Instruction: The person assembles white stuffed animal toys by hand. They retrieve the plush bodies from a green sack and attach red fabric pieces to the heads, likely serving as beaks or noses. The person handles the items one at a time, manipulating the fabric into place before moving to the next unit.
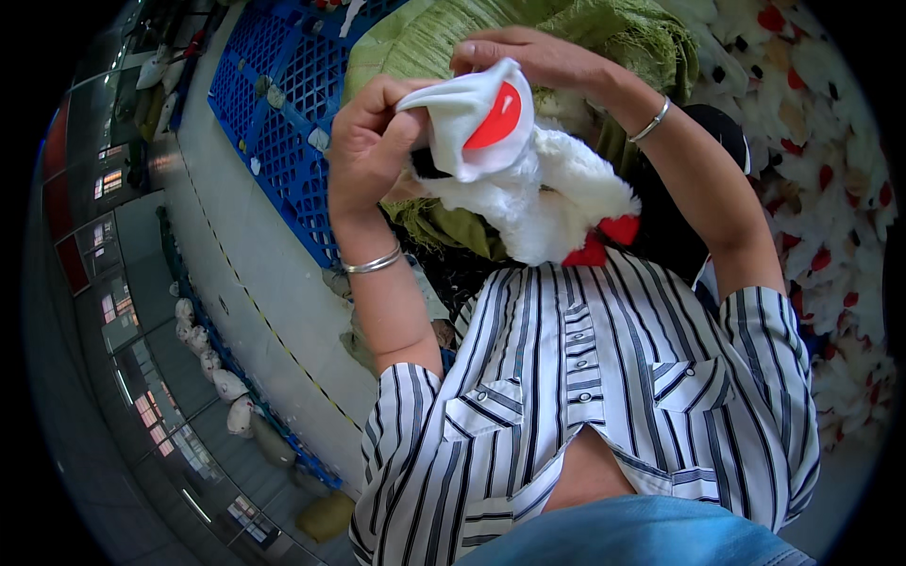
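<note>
Bundles (226, 384), mostly white, lie in a row at the far left, beyond a pale floor (247, 236) crossed by a dark-and-yellow line. Next comes a blue pallet (247, 106) with a lattice top, tilted in this view. Just right of it is the left hand (370, 141), with a silver bracelet (374, 261) on its wrist; its thumb and fingers are pinched on the edge of a white plush skin (540, 212).

The plush skin lies to the right of that grip and hangs below it. Its smooth upper part, bearing a red patch (494, 121) shaped like a mouth, is drawn to a peak at the top. From there its long axis slants down and right, through the furry part, toward the striped shirt (604, 321). Red pieces (613, 231) show by the lower right end.

The right hand (528, 58) reaches over from the right, bent above the peak, its fingertips pointing left. Part of its grip is hidden, so I cannot tell whether it pinches the cloth or only hovers beside it. The left hand is nearer the smooth side edge, the right hand nearer the peak.

Behind both hands is a green sack (613, 33); at the far right, a heap of white pieces (835, 141) with red bits.
</note>
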Demonstrator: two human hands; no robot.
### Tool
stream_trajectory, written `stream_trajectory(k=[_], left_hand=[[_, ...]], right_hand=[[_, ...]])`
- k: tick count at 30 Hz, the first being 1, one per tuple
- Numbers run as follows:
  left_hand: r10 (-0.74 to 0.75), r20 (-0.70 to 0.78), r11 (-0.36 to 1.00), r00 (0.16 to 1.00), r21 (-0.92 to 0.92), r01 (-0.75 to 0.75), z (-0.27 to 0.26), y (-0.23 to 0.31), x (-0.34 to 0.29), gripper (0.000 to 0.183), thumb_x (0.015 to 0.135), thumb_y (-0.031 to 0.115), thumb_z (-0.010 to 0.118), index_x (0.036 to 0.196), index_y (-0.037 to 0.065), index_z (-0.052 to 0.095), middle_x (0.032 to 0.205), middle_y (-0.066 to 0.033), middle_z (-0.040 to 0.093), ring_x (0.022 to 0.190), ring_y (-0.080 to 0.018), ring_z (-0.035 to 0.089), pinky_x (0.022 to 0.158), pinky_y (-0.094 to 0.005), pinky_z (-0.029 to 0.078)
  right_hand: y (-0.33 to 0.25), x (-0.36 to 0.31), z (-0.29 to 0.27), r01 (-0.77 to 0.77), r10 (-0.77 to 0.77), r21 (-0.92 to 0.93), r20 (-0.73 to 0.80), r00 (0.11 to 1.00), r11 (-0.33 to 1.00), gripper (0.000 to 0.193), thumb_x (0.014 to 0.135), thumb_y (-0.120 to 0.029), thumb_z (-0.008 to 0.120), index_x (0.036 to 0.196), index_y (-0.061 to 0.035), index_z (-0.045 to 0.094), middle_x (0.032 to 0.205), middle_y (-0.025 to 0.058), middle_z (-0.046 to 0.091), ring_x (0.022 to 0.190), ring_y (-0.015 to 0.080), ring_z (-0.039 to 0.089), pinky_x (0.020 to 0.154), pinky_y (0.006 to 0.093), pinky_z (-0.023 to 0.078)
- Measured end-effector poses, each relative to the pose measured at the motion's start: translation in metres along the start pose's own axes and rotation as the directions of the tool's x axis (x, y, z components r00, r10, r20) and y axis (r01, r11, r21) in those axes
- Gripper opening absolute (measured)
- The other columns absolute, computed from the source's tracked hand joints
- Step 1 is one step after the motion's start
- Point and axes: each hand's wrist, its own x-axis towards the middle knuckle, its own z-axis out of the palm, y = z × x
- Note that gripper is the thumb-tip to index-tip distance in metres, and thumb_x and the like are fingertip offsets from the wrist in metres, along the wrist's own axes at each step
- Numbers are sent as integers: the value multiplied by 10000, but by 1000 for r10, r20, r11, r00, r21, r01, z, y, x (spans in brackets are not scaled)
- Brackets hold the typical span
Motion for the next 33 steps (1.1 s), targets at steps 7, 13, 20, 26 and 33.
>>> stream_trajectory(k=[7, 13, 20, 26, 33], left_hand=[[61, -207, 983, 976, -159, -95, 30, -36, 6, 91, 989, 103, 597, 943, 26, 585, 1123, -145, 695, 962, -126, 629, 872, -261, 506], [156, -272, 984, 950, -42, -173, 39, -51, -2, 134, 963, 159, 660, 920, 52, 591, 1176, -142, 664, 971, -129, 614, 856, -264, 493], [244, -202, 963, 948, -68, -263, 46, -20, -8, 114, 938, 126, 682, 918, 65, 588, 1206, -200, 647, 1077, -184, 616, 955, -341, 487], [182, -280, 950, 943, -197, -242, 51, -40, -10, 307, 882, 177, 750, 1115, 45, 600, 1294, -137, 577, 1158, -198, 556, 1030, -368, 423], [-337, -233, 942, 912, -75, 328, 53, -75, -57, 413, 877, 34, 683, 1280, 19, 590, 1181, -58, 628, 1080, -128, 579, 932, -282, 485]], right_hand=[[-2, -16, 26, -59, 23, 295, 124, 992, 954, 741, 931, -604, 574, 1368, -7, 547, 1140, 82, 662, 1004, 134, 639, 867, 258, 523], [-2, -11, 15, -285, 158, 296, 387, 908, 912, 687, 951, -505, 611, 1375, 29, 524, 1263, 103, 624, 1130, 157, 610, 992, 275, 472], [23, -25, 21, -61, -135, 452, 388, 912, 890, 585, 921, -318, 707, 1392, -18, 533, 1285, 97, 627, 1176, 149, 576, 1031, 309, 455], [16, -23, 23, 170, -217, 233, 197, 956, 958, 461, 853, -224, 782, 1238, -28, 620, 1115, 52, 672, 1029, 105, 600, 912, 280, 496], [-11, -15, -8, 191, -167, 404, -95, 981, 895, 334, 895, -244, 739, 1155, -54, 649, 1053, 18, 660, 950, 83, 615, 841, 261, 528]])
